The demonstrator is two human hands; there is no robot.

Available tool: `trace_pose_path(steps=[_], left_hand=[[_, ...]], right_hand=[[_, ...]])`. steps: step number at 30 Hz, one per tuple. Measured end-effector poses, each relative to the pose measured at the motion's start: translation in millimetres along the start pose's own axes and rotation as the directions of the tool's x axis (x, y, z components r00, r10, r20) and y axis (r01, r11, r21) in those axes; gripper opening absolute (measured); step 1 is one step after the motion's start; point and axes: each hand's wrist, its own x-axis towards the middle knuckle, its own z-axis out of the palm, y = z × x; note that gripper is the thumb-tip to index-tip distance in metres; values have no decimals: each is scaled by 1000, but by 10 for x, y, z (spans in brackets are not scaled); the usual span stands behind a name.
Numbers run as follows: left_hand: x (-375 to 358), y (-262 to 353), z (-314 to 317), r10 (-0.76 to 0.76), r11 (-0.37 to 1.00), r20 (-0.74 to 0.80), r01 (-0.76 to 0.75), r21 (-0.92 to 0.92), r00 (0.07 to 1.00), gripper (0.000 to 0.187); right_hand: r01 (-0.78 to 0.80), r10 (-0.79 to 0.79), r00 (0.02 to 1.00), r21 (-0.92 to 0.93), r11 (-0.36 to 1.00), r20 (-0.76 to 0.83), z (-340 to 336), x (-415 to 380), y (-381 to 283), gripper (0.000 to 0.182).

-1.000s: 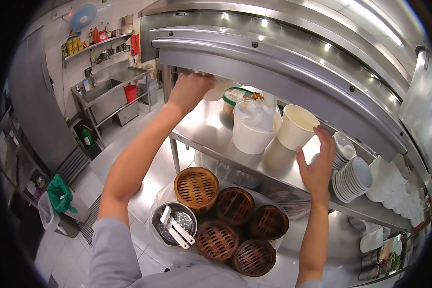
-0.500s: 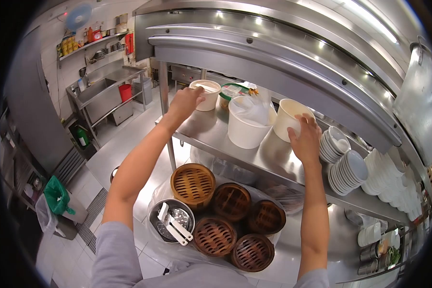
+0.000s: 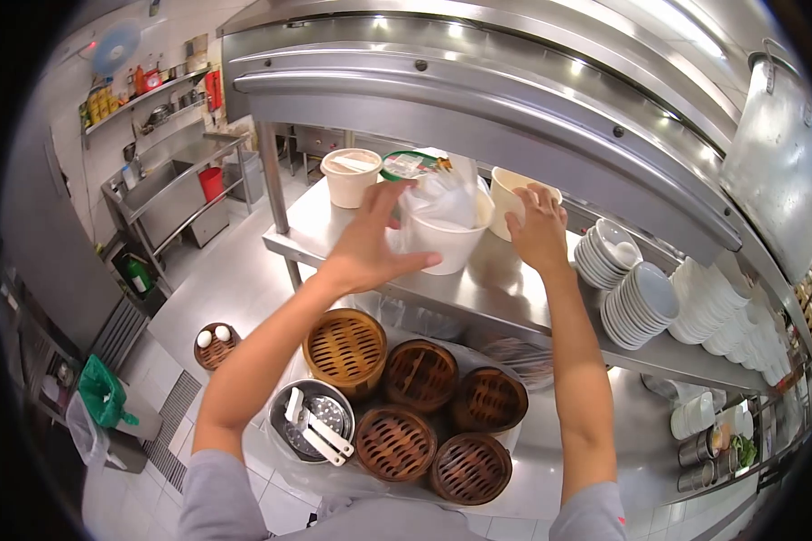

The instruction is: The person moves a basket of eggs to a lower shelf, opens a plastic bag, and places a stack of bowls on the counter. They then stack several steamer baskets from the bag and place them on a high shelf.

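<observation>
My left hand (image 3: pixel 370 239) is open, thumb and fingers spread, at the left side of a white tub (image 3: pixel 442 248) lined with a clear plastic bag (image 3: pixel 447 200). Whether its fingertips touch that tub is hard to tell. My right hand (image 3: pixel 541 230) grips a cream-coloured tub (image 3: pixel 505 200), thumb on the near side and fingers over its right rim. Farther left on the steel shelf (image 3: pixel 311 225) stands another white tub (image 3: pixel 352 187) with a flat white piece across its top. Behind the bag-lined tub is a green-rimmed container (image 3: pixel 406 164), partly hidden.
Below the shelf sit several round bamboo steamers (image 3: pixel 345 347) and a metal bowl (image 3: pixel 311 419) holding white-handled tools (image 3: pixel 320 433). Stacked white bowls (image 3: pixel 641 307) line the shelf's right. A steel hood edge (image 3: pixel 478 108) hangs above. Two egg-like items lie in a small basket (image 3: pixel 215 356).
My left hand has left the leftmost tub and moved right to the bag-lined tub, its fingers spreading. The right tub has shifted slightly back with my right hand. The view has turned a little.
</observation>
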Motion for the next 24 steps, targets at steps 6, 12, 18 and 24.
trace_pose_path(steps=[6, 12, 18, 24], left_hand=[[76, 254, 331, -50, 999, -109, 48, -20, 993, 83], [-94, 336, 305, 38, 999, -324, -39, 6, 945, 79], [-1006, 102, -491, 237, 967, -373, -181, 180, 897, 27], [-2218, -298, -1346, -500, 836, -401, 549, 9, 768, 18]], right_hand=[[52, -52, 998, 1, 999, 37, -93, 24, -8, 44], [131, -136, 988, -68, 989, -69, -204, -143, 22, 62], [330, -193, 884, 276, 903, -426, -813, -1046, -426, 40], [226, -321, 947, 714, 663, -2, -492, -1927, -1265, 23]])
